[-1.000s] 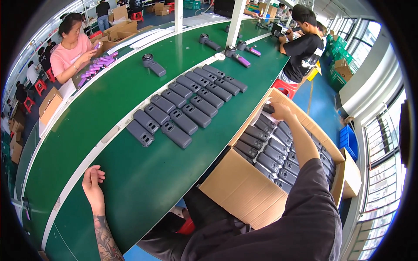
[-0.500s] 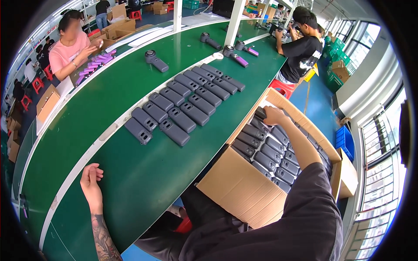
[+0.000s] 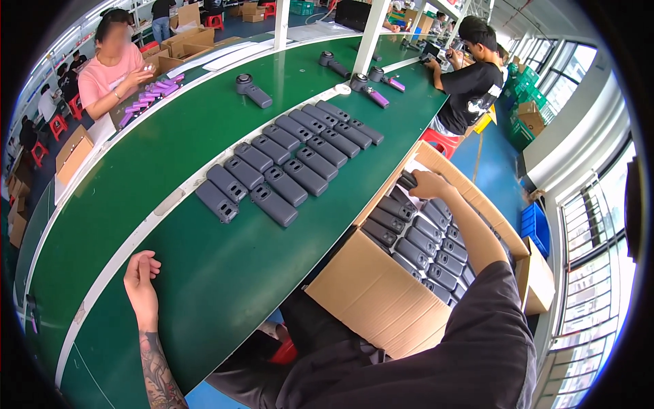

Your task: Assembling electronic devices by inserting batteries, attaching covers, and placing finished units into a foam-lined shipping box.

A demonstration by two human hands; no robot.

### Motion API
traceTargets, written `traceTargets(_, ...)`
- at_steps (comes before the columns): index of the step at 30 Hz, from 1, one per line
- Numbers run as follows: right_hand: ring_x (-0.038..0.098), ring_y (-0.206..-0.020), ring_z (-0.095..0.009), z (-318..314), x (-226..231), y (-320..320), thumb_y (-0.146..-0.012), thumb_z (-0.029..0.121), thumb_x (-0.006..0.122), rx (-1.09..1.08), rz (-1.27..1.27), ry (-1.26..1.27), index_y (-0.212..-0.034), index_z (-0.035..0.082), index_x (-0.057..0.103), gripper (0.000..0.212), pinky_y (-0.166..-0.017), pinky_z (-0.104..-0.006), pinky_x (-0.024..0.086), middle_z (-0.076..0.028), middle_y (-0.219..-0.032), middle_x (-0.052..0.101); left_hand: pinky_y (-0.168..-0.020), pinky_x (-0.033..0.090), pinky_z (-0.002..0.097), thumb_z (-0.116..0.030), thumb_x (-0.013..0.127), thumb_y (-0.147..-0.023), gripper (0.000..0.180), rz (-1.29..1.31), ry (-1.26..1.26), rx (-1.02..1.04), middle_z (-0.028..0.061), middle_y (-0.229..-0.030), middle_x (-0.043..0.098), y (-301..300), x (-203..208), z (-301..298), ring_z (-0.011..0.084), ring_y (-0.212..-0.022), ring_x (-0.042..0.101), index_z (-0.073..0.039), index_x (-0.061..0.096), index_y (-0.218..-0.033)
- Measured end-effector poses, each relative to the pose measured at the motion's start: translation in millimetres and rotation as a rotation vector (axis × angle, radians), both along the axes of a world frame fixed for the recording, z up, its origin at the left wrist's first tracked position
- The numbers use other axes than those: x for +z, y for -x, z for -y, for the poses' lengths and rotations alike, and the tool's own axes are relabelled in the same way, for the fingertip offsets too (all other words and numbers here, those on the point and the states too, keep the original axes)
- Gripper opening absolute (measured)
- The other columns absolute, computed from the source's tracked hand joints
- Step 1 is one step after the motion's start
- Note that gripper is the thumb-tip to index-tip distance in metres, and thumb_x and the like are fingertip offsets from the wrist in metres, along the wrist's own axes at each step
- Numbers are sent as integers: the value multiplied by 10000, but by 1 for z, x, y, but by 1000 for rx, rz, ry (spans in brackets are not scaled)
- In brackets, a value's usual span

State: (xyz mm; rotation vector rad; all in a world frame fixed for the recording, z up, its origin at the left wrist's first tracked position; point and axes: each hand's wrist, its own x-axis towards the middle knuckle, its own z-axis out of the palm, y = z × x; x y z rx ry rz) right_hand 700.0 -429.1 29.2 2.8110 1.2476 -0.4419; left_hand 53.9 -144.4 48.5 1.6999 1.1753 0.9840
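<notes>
My right hand (image 3: 430, 184) reaches into the cardboard box (image 3: 378, 293) at my right. Its fingers are closed on a dark grey plastic housing (image 3: 407, 178) near the box's far left corner; the palm hides part of the housing. Rows of similar grey housings (image 3: 417, 247) fill the box, with pale material between them. My left hand (image 3: 142, 276) rests at the green table's left side, fingers loosely curled and a little apart, holding nothing visible. Between the hands, two slanting rows of grey housings (image 3: 276, 204) lie flat on the green table (image 3: 225, 273).
Beyond a white strip, round-headed handheld devices (image 3: 253, 91) lie on the green surface, some with purple handles (image 3: 377, 97). A person in pink sits across by purple cylinders (image 3: 146, 99); another in black sits far right. A white post (image 3: 368, 48) stands behind the rows.
My right hand has shifted slightly, and more of the housing in it shows. The nearest round-headed device has moved a little to the right. My left hand stays in about the same place.
</notes>
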Motion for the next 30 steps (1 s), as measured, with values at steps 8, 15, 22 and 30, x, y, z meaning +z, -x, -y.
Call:
traceTargets(8,662,-997,-391,-2,-16,29,-779,389,690,-22,6,-41,-1276,-9,556,651,-862,-456,526,-211,-1119,694,-722,435,238,-154,465,-1047,242,1,-6,-9,33,-825,615,-4,-1,0,119,-750,534,-8,658,-1053)
traceTargets(15,663,-995,-388,-12,-22,25,-775,384,696,10,84,21,-1272,-9,549,650,-872,-452,526,-219,-1104,692,-724,439,239,-152,470,-1044,236,-2,-13,-8,32,-823,615,-3,2,2,119,-752,538,-8,658,-1045)
traceTargets(22,668,-976,-386,-16,-24,29,-759,409,735,-67,19,28,-1248,6,566,656,-861,-439,529,-209,-1068,700,-730,448,243,-134,468,-1038,230,16,-12,-10,39,-822,617,-3,1,8,125,-762,555,-5,659,-1037)
traceTargets(30,669,-991,-386,-2,-19,18,-753,412,724,-99,180,32,-1254,44,575,640,-876,-457,524,-177,-1075,707,-736,477,253,-48,465,-977,216,50,-16,-5,57,-821,649,-8,-3,24,141,-758,580,0,671,-1021)
